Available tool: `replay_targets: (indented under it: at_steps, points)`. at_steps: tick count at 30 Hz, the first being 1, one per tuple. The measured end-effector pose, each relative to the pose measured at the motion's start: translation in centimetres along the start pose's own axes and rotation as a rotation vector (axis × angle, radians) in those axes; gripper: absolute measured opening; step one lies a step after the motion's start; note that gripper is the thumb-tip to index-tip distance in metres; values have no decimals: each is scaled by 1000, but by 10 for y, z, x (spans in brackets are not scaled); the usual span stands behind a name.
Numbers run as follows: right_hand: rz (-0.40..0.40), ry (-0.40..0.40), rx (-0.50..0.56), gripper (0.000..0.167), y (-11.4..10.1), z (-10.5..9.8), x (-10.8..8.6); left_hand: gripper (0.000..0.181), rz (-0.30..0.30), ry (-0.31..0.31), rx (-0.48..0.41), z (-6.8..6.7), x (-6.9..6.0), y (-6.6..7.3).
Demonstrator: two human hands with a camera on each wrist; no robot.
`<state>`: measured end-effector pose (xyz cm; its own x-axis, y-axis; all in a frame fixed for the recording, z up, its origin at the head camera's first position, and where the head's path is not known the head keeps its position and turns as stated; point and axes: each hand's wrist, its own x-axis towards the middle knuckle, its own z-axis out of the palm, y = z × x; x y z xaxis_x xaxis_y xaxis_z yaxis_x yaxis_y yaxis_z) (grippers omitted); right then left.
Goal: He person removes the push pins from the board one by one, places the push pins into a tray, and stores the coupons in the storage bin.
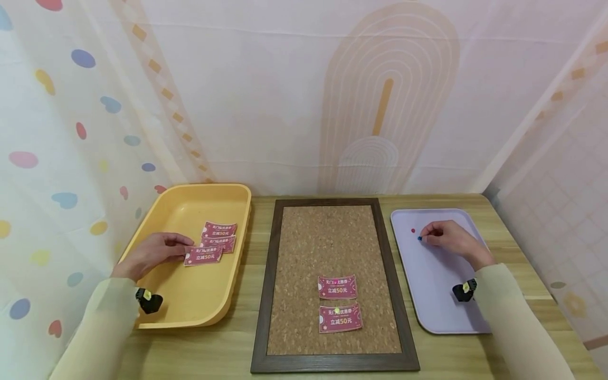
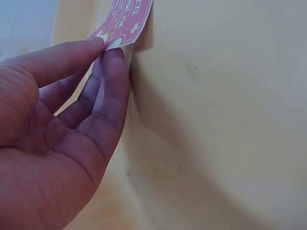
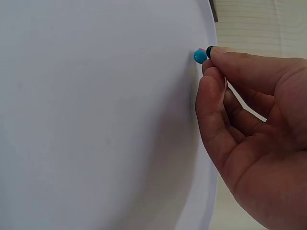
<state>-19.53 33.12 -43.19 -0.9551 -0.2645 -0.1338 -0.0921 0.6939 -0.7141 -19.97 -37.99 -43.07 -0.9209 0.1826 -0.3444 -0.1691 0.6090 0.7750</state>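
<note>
My left hand (image 1: 154, 252) (image 2: 62, 139) pinches the edge of a pink printed coupon (image 1: 202, 256) (image 2: 127, 21) between thumb and fingers, over the yellow tray (image 1: 190, 301). Two more coupons (image 1: 220, 229) lie overlapping just beyond it. Over the lilac tray (image 1: 439, 295), my right hand (image 1: 453, 243) (image 3: 254, 120) pinches a small dark round pin (image 3: 209, 51) at its thumb tip. A blue pin (image 3: 200, 56) shows right beside it, and a red pin (image 1: 412, 230) lies on the tray. How the blue pin is supported cannot be told.
Between the trays lies a dark-framed cork board (image 1: 328, 237). Two coupons lie on its lower part, one above the other: the upper (image 1: 337, 289) has a pink pin, the lower (image 1: 340, 321) a yellow-green one. A patterned curtain (image 1: 266, 95) hangs behind the wooden table (image 1: 218, 348).
</note>
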Motion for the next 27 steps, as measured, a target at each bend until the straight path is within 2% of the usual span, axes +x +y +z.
replay_targets:
  at_steps: [5, 9, 16, 22, 27]
  points:
    - [25, -17, -10, 10, 0, 2, 0, 36, -6, -6, 23, 1, 0, 2]
    - [14, -18, -20, 11, -2, 3, 0, 40, -13, 2, 16, 0, -2, 2]
    - [-3, -13, -35, 11, -4, 5, 1, 45, 49, 70, 2, -4, -9, 13]
    - [-20, 13, -53, 12, -4, 5, -1, 46, 109, 142, -8, -2, -19, 40]
    - [-12, 52, -21, 16, -6, 6, -4, 40, 196, 179, 24, 10, -30, 72]
